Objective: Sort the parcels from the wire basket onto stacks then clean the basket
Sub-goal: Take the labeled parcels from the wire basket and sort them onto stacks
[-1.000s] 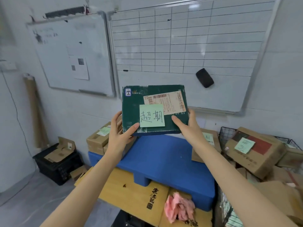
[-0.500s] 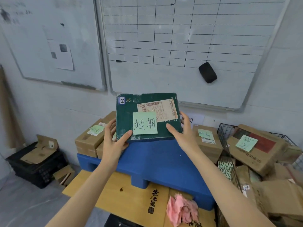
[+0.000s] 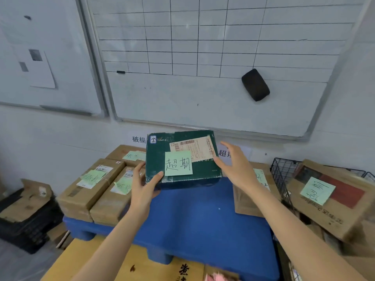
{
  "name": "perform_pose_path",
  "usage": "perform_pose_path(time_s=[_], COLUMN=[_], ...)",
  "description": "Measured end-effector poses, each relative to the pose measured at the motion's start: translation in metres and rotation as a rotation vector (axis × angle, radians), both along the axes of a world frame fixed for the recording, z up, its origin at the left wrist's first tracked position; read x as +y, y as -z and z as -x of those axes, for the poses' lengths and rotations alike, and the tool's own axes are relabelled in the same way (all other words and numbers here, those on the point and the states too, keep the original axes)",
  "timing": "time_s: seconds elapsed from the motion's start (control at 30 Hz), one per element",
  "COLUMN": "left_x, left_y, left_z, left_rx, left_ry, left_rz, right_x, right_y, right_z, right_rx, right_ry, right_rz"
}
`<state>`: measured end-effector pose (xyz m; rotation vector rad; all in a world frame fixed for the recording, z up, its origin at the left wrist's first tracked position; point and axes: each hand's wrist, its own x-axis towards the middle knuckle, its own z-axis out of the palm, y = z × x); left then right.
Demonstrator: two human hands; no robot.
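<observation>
A dark green parcel (image 3: 182, 175) with a shipping label and a green sticky note sits low over the far side of the blue plastic pallet (image 3: 203, 216). My left hand (image 3: 142, 185) grips its near-left corner, thumb on top. My right hand (image 3: 235, 165) is at the parcel's right edge with fingers straight and spread, the thumb at the edge. Several brown parcels with green notes (image 3: 87, 191) are stacked on the pallet's left, and one brown parcel (image 3: 247, 201) lies on its right. The black wire basket (image 3: 282, 175) at right holds more parcels, a red-patched one (image 3: 345, 209) on top.
Two whiteboards hang on the wall behind, a black eraser (image 3: 255, 85) stuck to the right one. A black crate (image 3: 26, 230) with cardboard scraps stands on the floor at left. Wooden boards (image 3: 101, 264) lie under the pallet, and a pink cloth (image 3: 219, 277) shows at the bottom edge.
The green parcel came down and forward from chest height to the pallet's far side. My right hand has let go of its right edge and opened; the left still holds the corner.
</observation>
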<state>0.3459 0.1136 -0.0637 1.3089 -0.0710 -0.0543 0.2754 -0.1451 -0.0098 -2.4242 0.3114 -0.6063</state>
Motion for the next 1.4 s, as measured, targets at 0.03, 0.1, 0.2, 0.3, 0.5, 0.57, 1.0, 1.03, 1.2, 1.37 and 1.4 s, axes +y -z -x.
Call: perform_pose_path(time_s=[0.03,0.1,0.2,0.3,0.5,0.57,1.0,1.03,1.2,1.37,1.4], left_x=[-0.007,-0.021,-0.041,-0.060,-0.098,-0.110,-0.150,-0.151,-0.155,-0.158,-0.159], left_y=[0.007,0.022,0.044,0.063,0.095,0.104,0.141,0.143,0.149,0.149,0.148], left_z=[-0.006,-0.016,-0.034,-0.054,-0.092,-0.103,-0.149,-0.150,-0.154,-0.155,-0.154], left_rx=[0.017,0.057,0.119,0.177,0.256,0.274,0.337,0.340,0.342,0.345,0.348], left_ry=[0.006,0.029,0.059,0.101,0.202,0.235,0.329,0.328,0.333,0.347,0.347], left_rz=[-0.012,-0.046,-0.098,-0.131,-0.194,-0.217,-0.284,-0.281,-0.280,-0.289,-0.289], right_x=[-0.012,-0.034,-0.063,-0.088,-0.114,-0.118,-0.122,-0.119,-0.113,-0.110,-0.110], right_y=[0.004,0.015,0.036,0.054,0.074,0.080,0.132,0.135,0.152,0.164,0.165], right_z=[-0.003,-0.005,-0.005,-0.008,-0.018,-0.022,-0.017,-0.015,-0.014,-0.017,-0.017], right_rx=[0.025,0.096,0.220,0.316,0.398,0.451,0.609,0.596,0.519,0.464,0.457], right_ry=[0.017,0.059,0.133,0.203,0.268,0.294,0.312,0.319,0.387,0.444,0.452], right_rz=[0.037,0.112,0.231,0.333,0.392,0.387,0.220,0.225,0.295,0.343,0.341])
